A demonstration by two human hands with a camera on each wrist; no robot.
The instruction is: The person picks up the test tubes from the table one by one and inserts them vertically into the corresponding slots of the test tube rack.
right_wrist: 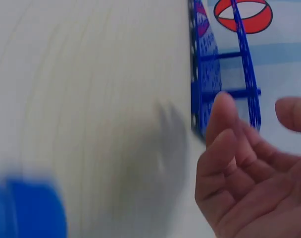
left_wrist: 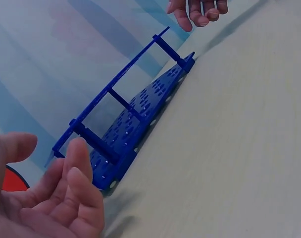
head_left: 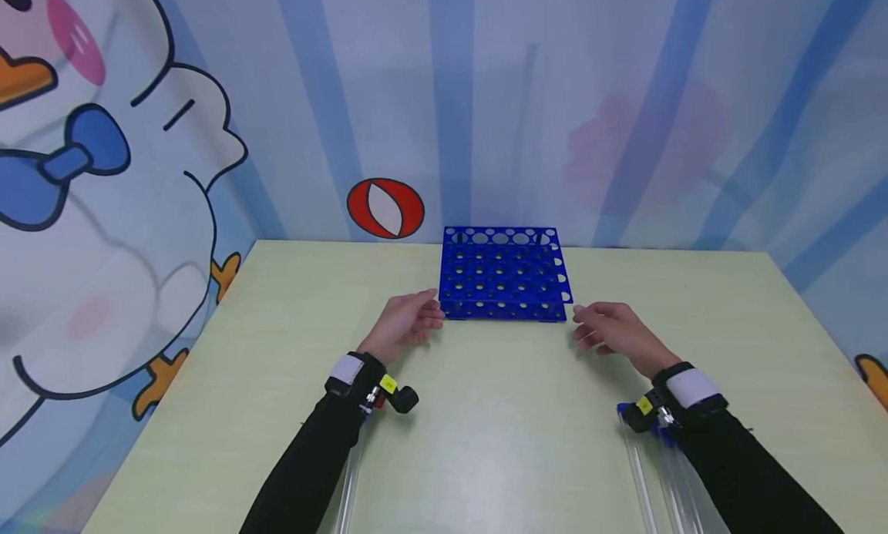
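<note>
A blue test tube rack [head_left: 505, 291] with rows of round holes stands near the back edge of the table. My left hand [head_left: 408, 323] is at its front left corner, fingers loosely bent and holding nothing; whether the fingertips touch the rack is unclear. Beside the front right corner is my right hand [head_left: 616, 332], relaxed, a small gap from the rack. In the left wrist view the rack [left_wrist: 125, 148] shows two perforated levels joined by posts, beyond the left fingers [left_wrist: 83, 193]. The right wrist view shows the right hand [right_wrist: 249, 183] in front of the rack's end.
Clear tubes [head_left: 640, 472] with blue caps lie under the right forearm, partly hidden. Another clear tube [head_left: 351, 472] lies by the left forearm. A blurred blue object [right_wrist: 36, 208] is close to the right wrist camera. A printed wall [head_left: 486, 95] rises behind the table [head_left: 513, 426].
</note>
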